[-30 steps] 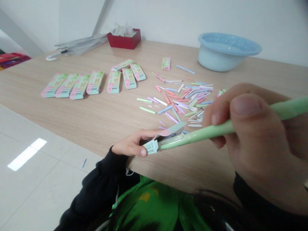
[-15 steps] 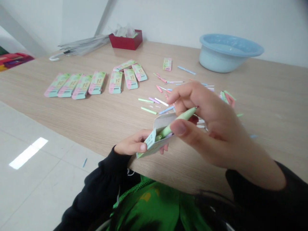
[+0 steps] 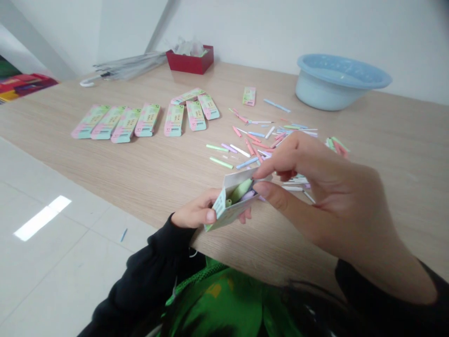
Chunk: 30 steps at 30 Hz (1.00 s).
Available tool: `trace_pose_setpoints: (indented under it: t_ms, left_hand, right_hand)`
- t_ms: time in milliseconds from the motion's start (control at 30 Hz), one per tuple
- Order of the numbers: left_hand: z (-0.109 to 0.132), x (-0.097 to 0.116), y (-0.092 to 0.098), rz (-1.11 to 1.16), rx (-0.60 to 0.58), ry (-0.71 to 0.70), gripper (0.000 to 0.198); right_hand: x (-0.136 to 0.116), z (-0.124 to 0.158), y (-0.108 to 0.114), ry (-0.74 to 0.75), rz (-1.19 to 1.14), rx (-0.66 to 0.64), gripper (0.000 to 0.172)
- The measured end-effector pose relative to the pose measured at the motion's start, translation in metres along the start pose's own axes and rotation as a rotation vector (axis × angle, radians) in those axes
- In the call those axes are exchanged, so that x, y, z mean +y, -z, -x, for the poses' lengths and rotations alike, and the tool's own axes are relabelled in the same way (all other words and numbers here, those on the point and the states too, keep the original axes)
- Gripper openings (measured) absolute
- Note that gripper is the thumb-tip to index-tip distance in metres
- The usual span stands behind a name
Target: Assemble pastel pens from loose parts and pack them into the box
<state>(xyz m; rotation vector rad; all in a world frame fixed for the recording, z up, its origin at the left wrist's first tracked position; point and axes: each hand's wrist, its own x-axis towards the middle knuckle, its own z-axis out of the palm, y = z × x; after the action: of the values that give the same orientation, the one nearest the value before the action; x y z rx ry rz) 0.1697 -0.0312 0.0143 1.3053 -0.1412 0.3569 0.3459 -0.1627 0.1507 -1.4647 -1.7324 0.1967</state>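
Observation:
My left hand [image 3: 199, 210] grips a small open carton [image 3: 229, 218] with its flap up, held above the table's near edge. Inside lie a light green pen [image 3: 241, 191], a purple pen [image 3: 248, 195] and another green pen end [image 3: 228, 202]. My right hand [image 3: 315, 192] is at the carton's right end, thumb and forefinger pinched at the light green pen's tip. Behind that hand, loose pen parts [image 3: 259, 145] in pink, blue, purple, green and white are scattered on the table, some hidden by the hand.
Several printed pen cartons [image 3: 147, 120] stand in a row on the left of the table [image 3: 140, 173]; a lone carton [image 3: 249, 96] lies farther back. Beyond are a blue basin [image 3: 326, 89], a red box [image 3: 189, 62] and a clear umbrella [image 3: 133, 66]. A blue stick [image 3: 123, 235] lies on the floor.
The light green pen has gone down deeper into the carton, and my right hand has lowered with it to the carton's rim. The whole view has shifted slightly.

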Motion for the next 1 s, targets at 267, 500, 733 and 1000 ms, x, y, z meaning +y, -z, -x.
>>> trace_pose_setpoints:
  t_ms: [267, 500, 733, 1000]
  left_hand:
    - [-0.005, 0.009, 0.007, -0.143, 0.017, 0.003, 0.058]
    - [-0.005, 0.009, 0.003, -0.103, 0.048, -0.041, 0.050]
    - [0.001, 0.000, 0.002, -0.027, 0.085, 0.025, 0.062]
    - [0.008, -0.015, -0.002, 0.157, 0.168, 0.049, 0.055]
  right_hand:
    - [-0.001, -0.002, -0.015, -0.087, -0.009, 0.026, 0.004]
    - [0.001, -0.003, -0.020, -0.077, -0.120, 0.016, 0.011]
    - [0.005, -0.006, -0.014, -0.072, -0.130, -0.134, 0.012]
    - [0.035, 0.021, -0.030, -0.220, -0.087, 0.071, 0.059]
